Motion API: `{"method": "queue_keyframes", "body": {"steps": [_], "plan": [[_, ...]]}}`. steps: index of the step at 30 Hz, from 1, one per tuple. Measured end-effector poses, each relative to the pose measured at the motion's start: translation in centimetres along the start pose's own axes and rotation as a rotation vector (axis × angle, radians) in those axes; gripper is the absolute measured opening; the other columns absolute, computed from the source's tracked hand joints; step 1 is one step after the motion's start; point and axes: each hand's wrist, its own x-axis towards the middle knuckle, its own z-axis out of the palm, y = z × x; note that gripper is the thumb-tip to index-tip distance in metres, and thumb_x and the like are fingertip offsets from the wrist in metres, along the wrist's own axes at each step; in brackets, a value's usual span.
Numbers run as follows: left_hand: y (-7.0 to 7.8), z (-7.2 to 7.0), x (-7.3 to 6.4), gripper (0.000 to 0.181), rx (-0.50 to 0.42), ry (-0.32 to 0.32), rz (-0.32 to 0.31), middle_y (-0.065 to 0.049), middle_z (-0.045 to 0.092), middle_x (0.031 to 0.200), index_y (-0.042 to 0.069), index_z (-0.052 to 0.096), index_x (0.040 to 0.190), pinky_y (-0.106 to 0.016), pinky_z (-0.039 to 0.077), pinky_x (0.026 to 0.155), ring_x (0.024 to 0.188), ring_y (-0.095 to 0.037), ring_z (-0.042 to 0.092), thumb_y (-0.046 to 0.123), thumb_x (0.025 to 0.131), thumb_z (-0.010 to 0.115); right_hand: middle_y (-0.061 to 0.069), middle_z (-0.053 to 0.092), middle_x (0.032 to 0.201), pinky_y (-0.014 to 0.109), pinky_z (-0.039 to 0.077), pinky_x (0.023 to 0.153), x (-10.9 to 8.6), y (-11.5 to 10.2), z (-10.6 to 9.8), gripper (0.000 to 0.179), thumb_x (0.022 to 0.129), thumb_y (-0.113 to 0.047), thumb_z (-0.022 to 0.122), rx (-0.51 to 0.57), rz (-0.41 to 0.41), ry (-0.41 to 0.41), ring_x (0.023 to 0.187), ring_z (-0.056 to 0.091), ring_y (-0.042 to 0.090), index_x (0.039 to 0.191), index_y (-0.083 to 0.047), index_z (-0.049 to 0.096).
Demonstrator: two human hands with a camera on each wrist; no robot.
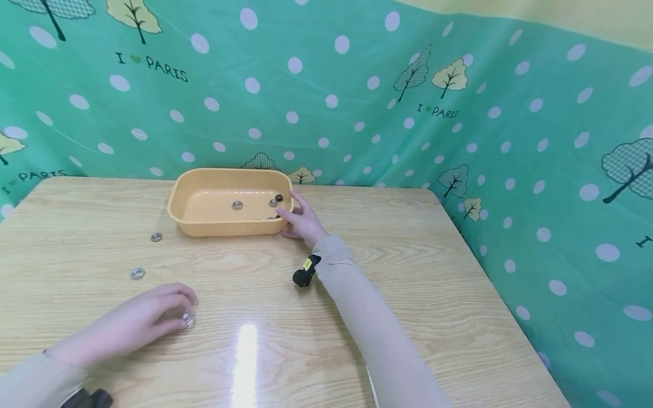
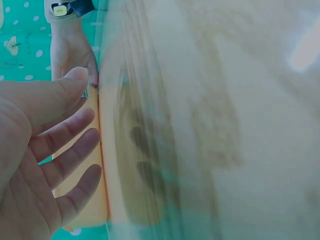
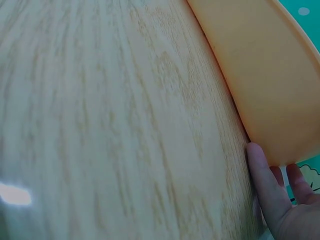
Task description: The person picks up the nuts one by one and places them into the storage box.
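Observation:
My left hand (image 1: 138,317) is low over the front left of the table and pinches a small metal nut (image 1: 188,320) between thumb and forefinger. In the left wrist view the nut is mostly hidden behind the thumb, and the other fingers are spread loosely. At the back, my right hand (image 1: 305,222) holds the right end of an orange plastic tub (image 1: 234,229), fingers at the rim and thumb low on the wall. Inside the tub lie several nuts (image 1: 237,205), most near its right end. Two more nuts, one farther back (image 1: 156,237) and one nearer (image 1: 138,273), lie left of the tub.
The wooden table (image 1: 408,283) reaches back to a green dotted curtain (image 1: 326,102), which also hangs along its right side. A bright light reflection (image 1: 246,362) shows on the tabletop. Each wrist wears a black camera (image 1: 304,276).

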Motion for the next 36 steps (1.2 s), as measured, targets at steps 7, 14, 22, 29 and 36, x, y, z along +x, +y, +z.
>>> {"method": "queue_keyframes", "body": {"steps": [7, 14, 22, 29, 36], "plan": [[0.2, -0.6, 1.0, 0.017, -0.020, -0.021, -0.091, 0.006, 0.062, 0.109, 0.027, 0.065, 0.090, -0.038, 0.057, 0.084, 0.099, -0.020, 0.061, 0.020, 0.078, 0.075, 0.015, 0.044, 0.137, 0.037, 0.062, 0.076, 0.1, 0.1, 0.0, 0.070, 0.088, -0.024, 0.069, 0.001, 0.003, 0.006, 0.111, 0.059, 0.030, 0.146, -0.038, 0.032], [0.1, -1.0, 2.6, 0.016, -0.070, 0.003, -0.106, 0.003, 0.062, 0.112, 0.025, 0.065, 0.091, -0.043, 0.053, 0.089, 0.103, -0.023, 0.060, 0.018, 0.080, 0.074, 0.016, 0.043, 0.136, 0.037, 0.062, 0.077, -0.1, 0.0, 0.0, 0.070, 0.088, -0.025, 0.069, -0.004, 0.009, 0.007, 0.114, 0.057, 0.031, 0.146, -0.038, 0.031], [0.1, -1.5, 4.8, 0.019, -0.116, 0.064, -0.104, -0.001, 0.062, 0.110, 0.024, 0.062, 0.085, -0.041, 0.048, 0.091, 0.105, -0.026, 0.058, 0.012, 0.079, 0.075, 0.017, 0.042, 0.137, 0.036, 0.062, 0.077, -0.1, -0.3, -0.1, 0.072, 0.089, -0.023, 0.068, 0.003, 0.007, -0.006, 0.116, 0.056, 0.032, 0.147, -0.037, 0.029], [-0.2, -1.9, 6.2, 0.017, -0.185, 0.109, -0.174, -0.004, 0.064, 0.108, 0.021, 0.065, 0.082, -0.030, 0.046, 0.090, 0.105, -0.028, 0.058, 0.011, 0.078, 0.077, 0.018, 0.043, 0.135, 0.037, 0.062, 0.077, -0.1, -0.3, 0.0, 0.070, 0.089, -0.023, 0.068, 0.003, 0.002, -0.006, 0.114, 0.056, 0.032, 0.147, -0.036, 0.029], [-0.5, -2.1, 7.0, 0.010, -0.291, 0.152, -0.272, -0.010, 0.063, 0.110, 0.014, 0.067, 0.086, -0.052, 0.049, 0.095, 0.107, -0.035, 0.058, 0.012, 0.081, 0.075, 0.017, 0.044, 0.136, 0.038, 0.062, 0.077, 0.0, -0.1, 0.1, 0.070, 0.089, -0.023, 0.068, 0.016, 0.001, -0.003, 0.113, 0.057, 0.031, 0.146, -0.036, 0.030]]}}
